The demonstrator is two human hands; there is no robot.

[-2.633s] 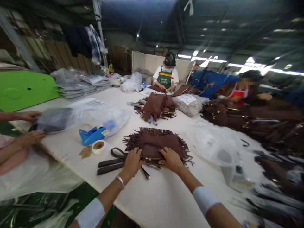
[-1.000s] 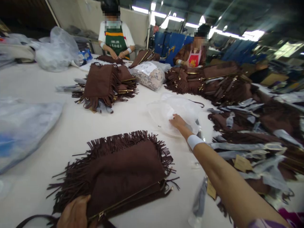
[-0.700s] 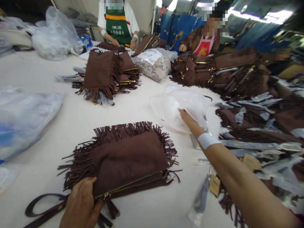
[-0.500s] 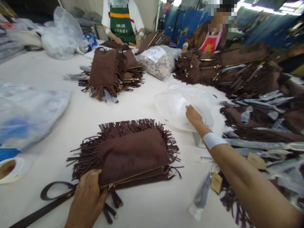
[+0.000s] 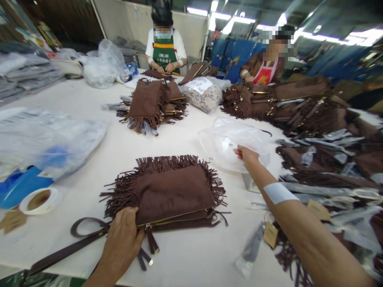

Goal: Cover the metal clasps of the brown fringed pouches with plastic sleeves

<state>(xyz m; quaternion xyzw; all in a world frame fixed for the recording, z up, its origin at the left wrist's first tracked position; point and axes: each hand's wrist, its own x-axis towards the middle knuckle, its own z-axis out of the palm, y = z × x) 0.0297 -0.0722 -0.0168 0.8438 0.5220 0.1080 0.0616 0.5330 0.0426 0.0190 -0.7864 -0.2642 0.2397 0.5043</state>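
A brown fringed clutch bag lies flat on the white table, its zipped edge toward me and its fringe spread on the far and side edges. My left hand grips its near left corner, thumb in front of the zip. A wrist strap trails from that corner to the left. My right hand is over a translucent plastic bag, fingers pinched together near a small white patch. What the pinch holds, if anything, is too small to make out. Beside it, a keychain in clear wrap carries a tan tag.
Brown fringed bags are piled at the back and right. Between those piles stands a plastic sack of small packets. On the left are a tape roll and plastic sheeting. Two people work across the table.
The view has tilted up and shifted left, so things appear lower and mostly farther right. My left hand keeps its grip on the clutch; my right hand stays over the plastic bag, its fingers slightly turned.
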